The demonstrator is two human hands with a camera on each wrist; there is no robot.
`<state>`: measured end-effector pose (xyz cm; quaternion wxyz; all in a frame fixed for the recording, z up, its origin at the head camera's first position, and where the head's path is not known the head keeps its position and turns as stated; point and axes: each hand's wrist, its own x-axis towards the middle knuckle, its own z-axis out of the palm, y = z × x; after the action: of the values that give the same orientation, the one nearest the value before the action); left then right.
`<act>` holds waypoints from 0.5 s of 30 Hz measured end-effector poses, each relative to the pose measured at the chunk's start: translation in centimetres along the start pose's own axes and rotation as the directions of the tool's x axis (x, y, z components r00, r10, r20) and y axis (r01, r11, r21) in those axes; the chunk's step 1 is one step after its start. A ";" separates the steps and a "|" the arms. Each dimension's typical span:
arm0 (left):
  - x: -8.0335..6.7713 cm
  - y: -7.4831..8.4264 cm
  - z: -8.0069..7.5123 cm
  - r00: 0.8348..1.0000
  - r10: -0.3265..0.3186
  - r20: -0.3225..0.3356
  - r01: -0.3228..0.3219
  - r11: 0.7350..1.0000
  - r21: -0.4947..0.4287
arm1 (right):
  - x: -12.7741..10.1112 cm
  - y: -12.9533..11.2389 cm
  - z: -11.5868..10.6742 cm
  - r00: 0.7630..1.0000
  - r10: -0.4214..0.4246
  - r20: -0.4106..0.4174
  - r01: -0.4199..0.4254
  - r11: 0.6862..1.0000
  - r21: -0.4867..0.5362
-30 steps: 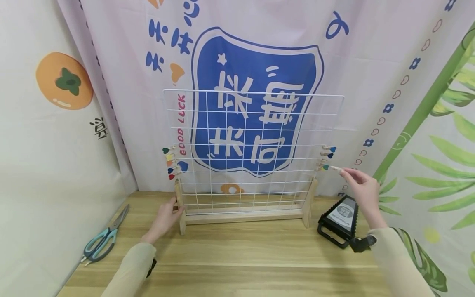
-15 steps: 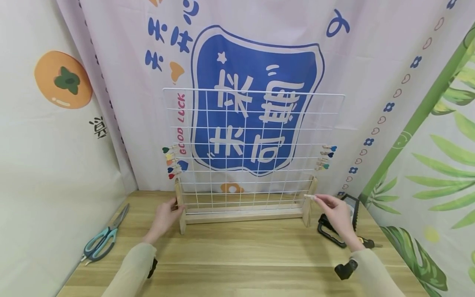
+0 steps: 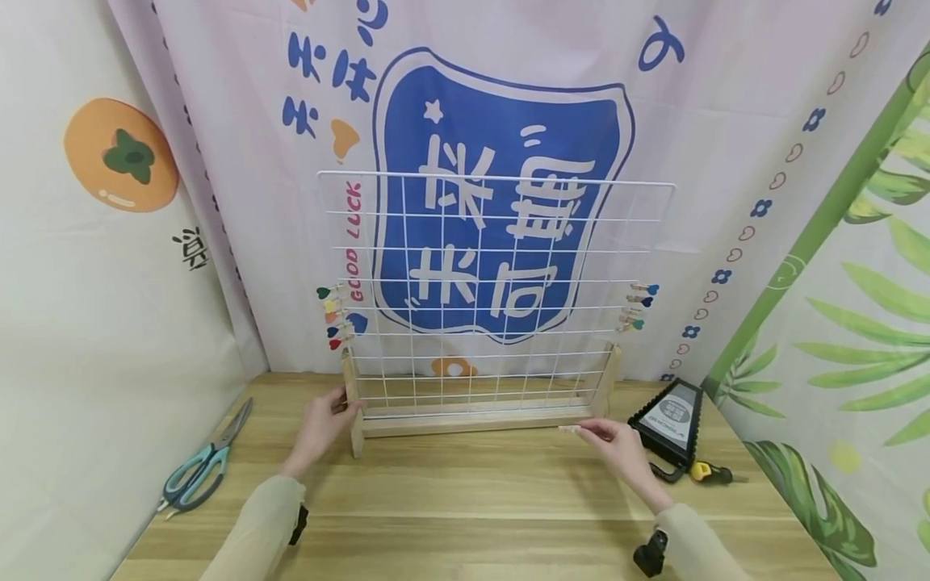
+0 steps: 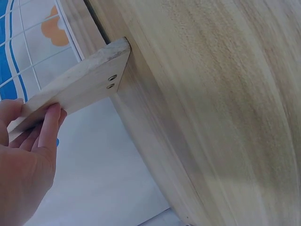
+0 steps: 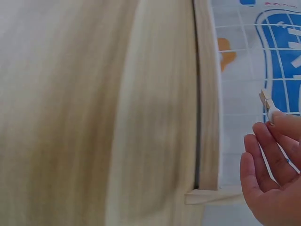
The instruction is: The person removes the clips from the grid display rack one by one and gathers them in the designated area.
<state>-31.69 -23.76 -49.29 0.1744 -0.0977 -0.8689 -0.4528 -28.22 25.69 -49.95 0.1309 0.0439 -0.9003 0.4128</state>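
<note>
A white wire grid (image 3: 497, 179) stands upright in a pale wooden stand (image 3: 472, 425). My left hand (image 3: 320, 428) grips the stand's left upright (image 4: 77, 87), thumb on one face and fingers on the other. Between right thumb and fingertips, my right hand (image 3: 617, 452) pinches a small wooden clothespin (image 5: 266, 100) with a white piece at its end. It is in front of the stand's lower right bar, apart from the grid. Several clothespins with coloured hearts (image 3: 334, 344) hang on the grid's left edge. More heart clothespins (image 3: 638, 324) are clipped along its right edge.
Teal-handled scissors (image 3: 199, 476) lie at the table's left. At the right are a black case (image 3: 672, 420) with a grey label and a small yellow and black tool (image 3: 710, 474). A printed curtain (image 3: 508, 64) hangs behind the grid.
My right hand has moved left and down with the clothespin, from beside the grid's right edge to the front of the stand's base. My left hand stays on the upright.
</note>
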 end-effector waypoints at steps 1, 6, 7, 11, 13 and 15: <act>0.0 0.0 0.0 1.000 -0.003 0.003 0.003 1.000 -0.003 | -0.1 0.2 0.3 1.000 -0.006 0.021 0.006 1.000 -0.002; -0.2 0.1 -0.1 1.000 -0.021 0.011 0.022 1.000 -0.010 | -0.3 1.2 1.4 0.995 -0.017 0.094 0.021 0.999 -0.037; -0.2 0.1 0.0 1.000 -0.024 0.011 0.025 1.000 -0.010 | -0.3 1.4 1.6 0.995 -0.026 0.101 0.032 0.998 -0.052; 0.0 -0.1 0.0 1.000 -0.018 0.008 0.018 1.000 -0.008 | -0.5 1.9 2.2 0.992 -0.033 0.125 0.047 0.993 -0.109; 0.1 -0.2 0.1 1.000 -0.010 0.003 0.010 1.000 -0.008 | -0.7 1.9 2.3 0.990 -0.027 0.140 0.045 0.992 -0.120; 0.1 -0.3 0.1 1.000 0.000 0.003 0.000 1.000 -0.011 | -0.8 1.9 2.4 0.988 -0.024 0.156 0.043 0.992 -0.121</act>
<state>-31.89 -23.83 -49.52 0.1725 -0.0992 -0.8666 -0.4576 -28.28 25.09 -53.11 0.0704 0.0825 -0.9308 0.3491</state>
